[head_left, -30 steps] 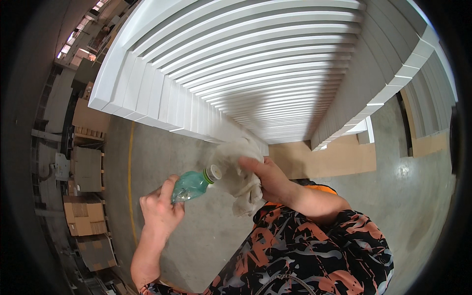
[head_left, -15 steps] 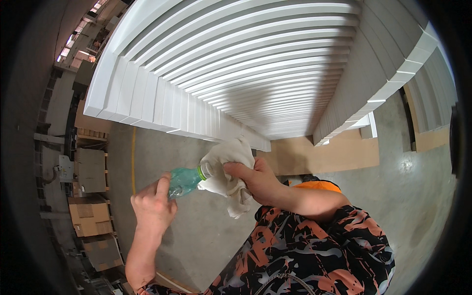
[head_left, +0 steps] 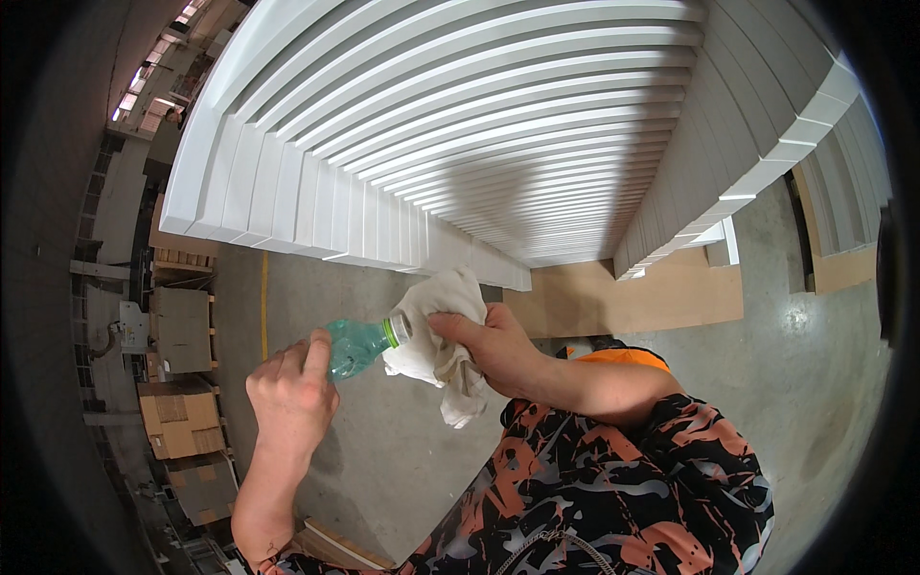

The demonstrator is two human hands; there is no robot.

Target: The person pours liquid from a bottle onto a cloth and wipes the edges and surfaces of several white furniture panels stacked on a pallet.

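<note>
My left hand [head_left: 295, 388] is closed around a green clear plastic bottle [head_left: 356, 347], which lies tilted with its neck pointing right. A bright green ring circles the neck, and the mouth faces a white cloth [head_left: 436, 331]. The cloth is bunched and hangs down in folds from my right hand [head_left: 498, 351], whose thumb presses on it near the bottle's mouth. Both hands are in front of my body, just on the near side of a tall stack of white slatted panels [head_left: 517, 115]. Whether the mouth touches the cloth I cannot tell.
The panels stand on a sheet of brown cardboard [head_left: 661, 292] on the grey concrete floor [head_left: 402, 498]. Cardboard boxes [head_left: 182, 419] on pallets line the left side, beyond a yellow floor line [head_left: 264, 307]. More white panels [head_left: 839, 182] stand at the far right.
My left hand and the bottle have shifted slightly left, so more of the bottle's neck and mouth shows. The cloth and right hand have moved slightly left too.
</note>
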